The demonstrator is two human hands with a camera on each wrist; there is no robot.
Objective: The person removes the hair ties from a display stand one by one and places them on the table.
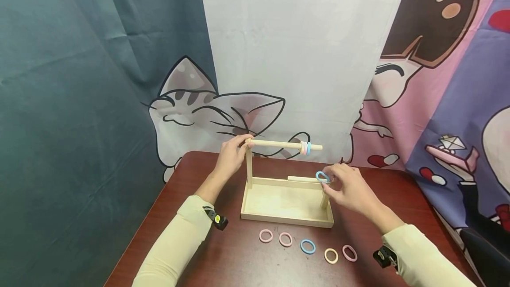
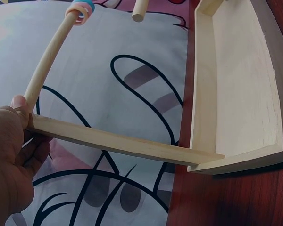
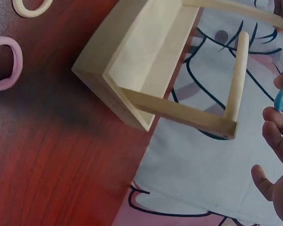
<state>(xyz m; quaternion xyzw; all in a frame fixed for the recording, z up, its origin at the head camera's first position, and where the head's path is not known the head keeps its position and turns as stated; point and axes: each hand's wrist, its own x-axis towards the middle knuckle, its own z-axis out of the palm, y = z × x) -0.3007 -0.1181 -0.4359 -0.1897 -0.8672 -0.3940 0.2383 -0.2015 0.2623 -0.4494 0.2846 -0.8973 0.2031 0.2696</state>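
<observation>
Item, dark red table (image 1: 167,216): bearing a wooden tray stand (image 1: 284,205) with two posts. Item, upper dowel (image 1: 279,145): lying across the taller left post, carrying pink and blue rings (image 1: 305,148) near its right end. Item, left hand (image 1: 231,156): gripping the dowel's left end at the post top. Item, right hand (image 1: 346,187): pinching a blue ring (image 1: 322,176) just above the shorter right post, beside the lower dowel (image 1: 303,179). Item, five loose rings (image 1: 308,246): lying in a row before the tray.

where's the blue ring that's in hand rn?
Head view: the blue ring is pinched in the right hand, right of centre, by the wooden stand's short lower dowel.
</observation>
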